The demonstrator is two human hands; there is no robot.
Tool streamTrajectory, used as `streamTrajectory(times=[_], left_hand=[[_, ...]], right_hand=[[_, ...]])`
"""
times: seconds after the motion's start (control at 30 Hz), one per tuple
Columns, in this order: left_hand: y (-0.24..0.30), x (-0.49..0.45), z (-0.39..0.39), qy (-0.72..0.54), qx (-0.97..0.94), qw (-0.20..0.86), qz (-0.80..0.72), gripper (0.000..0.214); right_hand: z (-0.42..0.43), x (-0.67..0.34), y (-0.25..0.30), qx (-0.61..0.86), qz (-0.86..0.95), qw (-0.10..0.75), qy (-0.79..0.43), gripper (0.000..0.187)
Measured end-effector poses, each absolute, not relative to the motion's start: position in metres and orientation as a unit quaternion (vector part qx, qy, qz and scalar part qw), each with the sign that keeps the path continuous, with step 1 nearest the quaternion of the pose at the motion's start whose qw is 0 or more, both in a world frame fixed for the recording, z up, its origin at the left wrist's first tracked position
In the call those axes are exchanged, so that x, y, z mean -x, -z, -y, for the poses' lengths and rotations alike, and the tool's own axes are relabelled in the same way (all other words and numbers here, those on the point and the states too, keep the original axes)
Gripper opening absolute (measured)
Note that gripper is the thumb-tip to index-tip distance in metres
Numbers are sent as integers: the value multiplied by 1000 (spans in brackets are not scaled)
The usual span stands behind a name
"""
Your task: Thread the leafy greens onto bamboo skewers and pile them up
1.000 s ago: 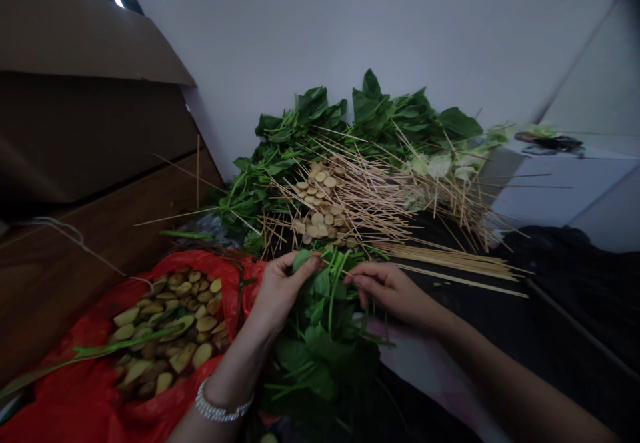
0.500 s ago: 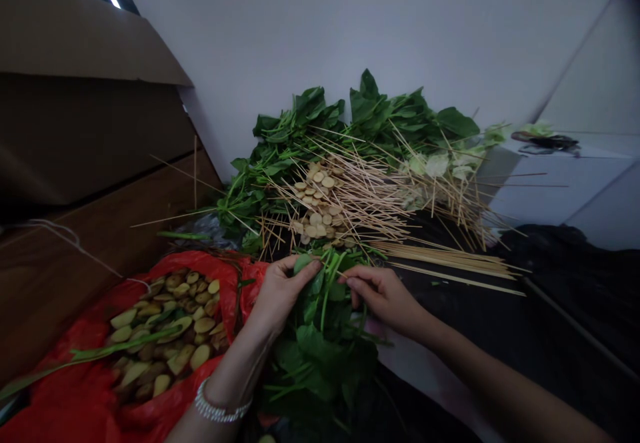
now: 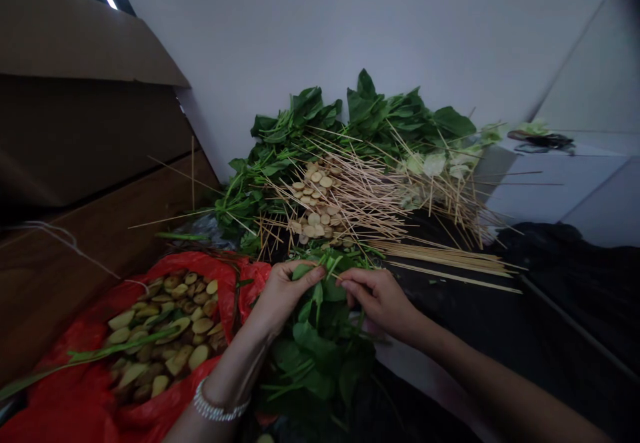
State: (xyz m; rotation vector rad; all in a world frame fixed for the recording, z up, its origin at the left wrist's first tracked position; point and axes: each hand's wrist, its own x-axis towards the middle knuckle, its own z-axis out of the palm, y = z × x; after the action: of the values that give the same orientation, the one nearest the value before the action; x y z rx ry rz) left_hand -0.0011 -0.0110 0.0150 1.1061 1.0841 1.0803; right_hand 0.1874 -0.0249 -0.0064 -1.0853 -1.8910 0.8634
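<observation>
I'm seeing a big heap of leafy greens (image 3: 370,116) against the wall, bamboo skewers (image 3: 360,206) strewn across it, and a red plastic bag (image 3: 55,396) of pale slices (image 3: 185,326) at left. Below the skewers, a bunch of greens (image 3: 320,356) sits between the hands: left hand (image 3: 285,299) curled around leaves, right hand (image 3: 375,303) pinching at the stems.
</observation>
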Motion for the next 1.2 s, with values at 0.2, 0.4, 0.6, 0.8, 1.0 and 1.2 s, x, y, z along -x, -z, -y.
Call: streamTrajectory(times=[0.2, 0.4, 0.6, 0.8, 1.0, 1.2], left_hand=[[-9, 0, 10, -431, -533, 565, -460, 29], [-14, 5, 7, -476, -569, 508, -438, 37], [-20, 28, -3, -563, -531, 439, -456, 40], [-15, 25, -4, -413, -652, 436, -462, 23], [-11, 8, 5, -424, -785, 248, -378, 28], [-4, 6, 5, -339, -859, 149, -354, 16]], right_hand=[[26, -183, 12, 426, 755, 387, -314, 25], [22, -189, -1, 409, 744, 405, -340, 29], [-1, -228, -13, 370, 568, 557, -480, 26], [-11, -250, -19, 342, 459, 625, -531, 28], [-11, -250, -22, 311, 412, 637, -572, 27], [-12, -250, -19, 301, 398, 638, -587, 22]])
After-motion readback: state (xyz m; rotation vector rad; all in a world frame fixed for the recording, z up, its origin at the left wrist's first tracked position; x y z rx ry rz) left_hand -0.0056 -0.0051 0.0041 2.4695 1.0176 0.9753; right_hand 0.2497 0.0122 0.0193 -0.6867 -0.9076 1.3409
